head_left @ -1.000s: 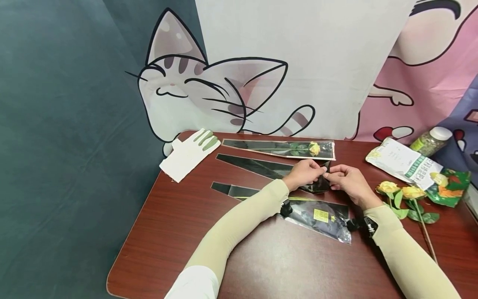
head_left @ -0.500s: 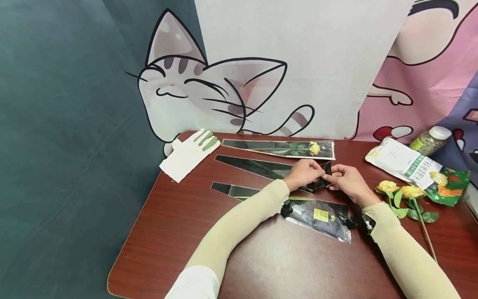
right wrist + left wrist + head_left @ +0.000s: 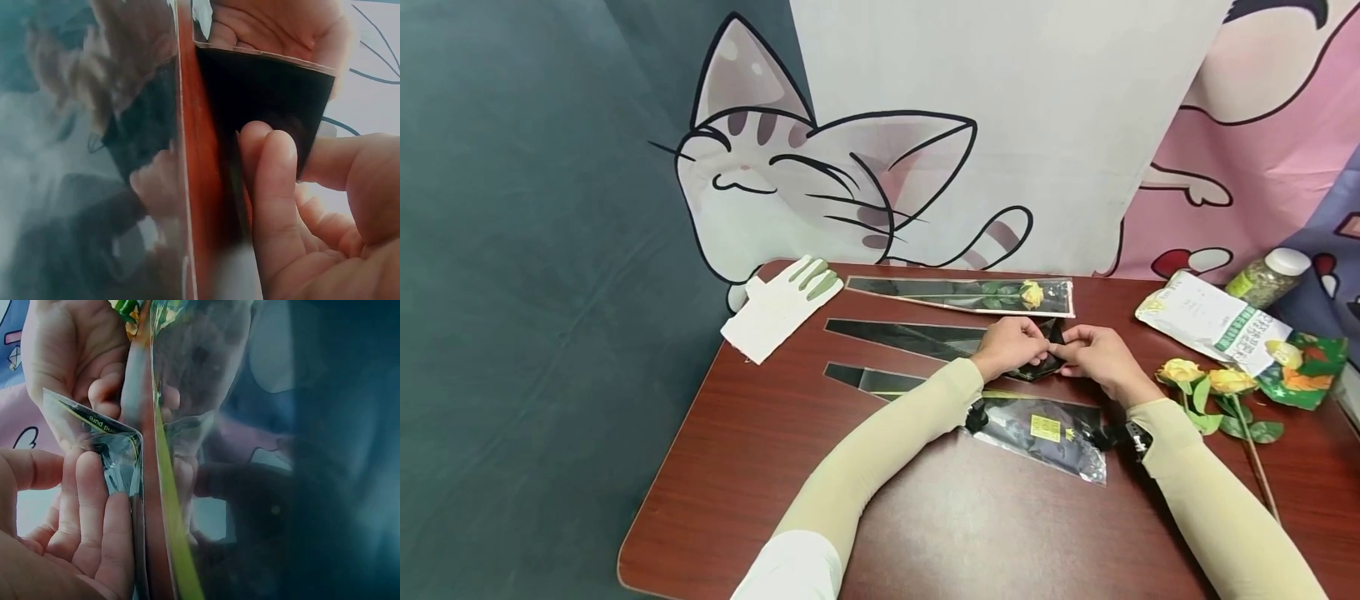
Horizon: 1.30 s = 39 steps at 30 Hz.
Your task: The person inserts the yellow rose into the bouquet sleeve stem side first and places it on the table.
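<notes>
In the head view, my left hand (image 3: 1011,346) and right hand (image 3: 1099,358) meet at the wide end of a tapered, black-and-clear flower sleeve (image 3: 906,340). That end is folded up from the table, its dark inner face (image 3: 265,94) turned toward the right wrist camera. My right thumb and fingers pinch its edge; my left fingers grip the same end from the other side. In the left wrist view, small printed lettering shows on the raised flap (image 3: 100,422). Just in front lies a second sleeve (image 3: 1037,454) with a yellow label. Behind is a sleeve holding a yellow rose (image 3: 1032,296).
Two loose yellow roses (image 3: 1228,383) lie right of my right forearm. Beyond them are a white-and-green pouch (image 3: 1213,325) and a jar (image 3: 1266,279) with a white lid. A white glove (image 3: 782,310) rests at the table's far left, before a cat-print backdrop (image 3: 1037,92).
The narrow end of the middle sleeve has shifted slightly left and toward me. Both hands keep hold of the folded end, with only small finger movements.
</notes>
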Tool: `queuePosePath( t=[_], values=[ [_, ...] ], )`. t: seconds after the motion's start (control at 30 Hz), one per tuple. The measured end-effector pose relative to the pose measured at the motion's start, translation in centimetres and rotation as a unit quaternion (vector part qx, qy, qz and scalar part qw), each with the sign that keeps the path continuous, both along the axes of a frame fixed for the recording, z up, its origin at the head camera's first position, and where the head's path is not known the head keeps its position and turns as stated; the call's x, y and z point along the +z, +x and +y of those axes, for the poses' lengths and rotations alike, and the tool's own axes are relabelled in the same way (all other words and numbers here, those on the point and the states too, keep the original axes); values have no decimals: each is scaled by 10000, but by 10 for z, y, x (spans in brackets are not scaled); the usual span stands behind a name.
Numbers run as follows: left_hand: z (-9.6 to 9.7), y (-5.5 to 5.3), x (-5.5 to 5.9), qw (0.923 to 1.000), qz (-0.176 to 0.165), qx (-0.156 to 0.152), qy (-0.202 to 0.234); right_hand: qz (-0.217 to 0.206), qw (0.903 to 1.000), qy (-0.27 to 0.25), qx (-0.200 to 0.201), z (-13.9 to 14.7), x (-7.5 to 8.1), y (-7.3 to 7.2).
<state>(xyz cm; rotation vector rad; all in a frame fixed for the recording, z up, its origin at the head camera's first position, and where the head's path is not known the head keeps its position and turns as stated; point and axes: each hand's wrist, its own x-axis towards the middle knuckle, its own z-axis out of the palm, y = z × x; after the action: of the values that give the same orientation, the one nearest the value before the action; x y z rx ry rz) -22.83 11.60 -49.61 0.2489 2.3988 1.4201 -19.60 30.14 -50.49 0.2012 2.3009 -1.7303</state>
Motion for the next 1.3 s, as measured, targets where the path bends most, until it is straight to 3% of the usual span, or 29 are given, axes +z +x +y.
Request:
queuePosePath(
  t=[0.23,0.43,0.6,0.8,1.0,1.3],
  values=[
    [-1,-1,0,9999,-162,47,34,68,9998,99,159,6,6,9],
    [-1,-2,-1,9996,-270,17,30,78,9999,87,66,19,8,17],
    [-1,-1,-2,9997,-226,-40,-57,310,9992,209,138,31,11,28],
    [-1,0,-2,9996,-122,-217,-156,619,9977,269,84,51,19,50],
    [-3,-1,-3,9993,-22,-309,-188,1009,9914,833,90,70,24,71],
    [-4,-2,-1,9991,-29,-386,-174,1167,9877,974,-373,98,26,110]
  ],
)
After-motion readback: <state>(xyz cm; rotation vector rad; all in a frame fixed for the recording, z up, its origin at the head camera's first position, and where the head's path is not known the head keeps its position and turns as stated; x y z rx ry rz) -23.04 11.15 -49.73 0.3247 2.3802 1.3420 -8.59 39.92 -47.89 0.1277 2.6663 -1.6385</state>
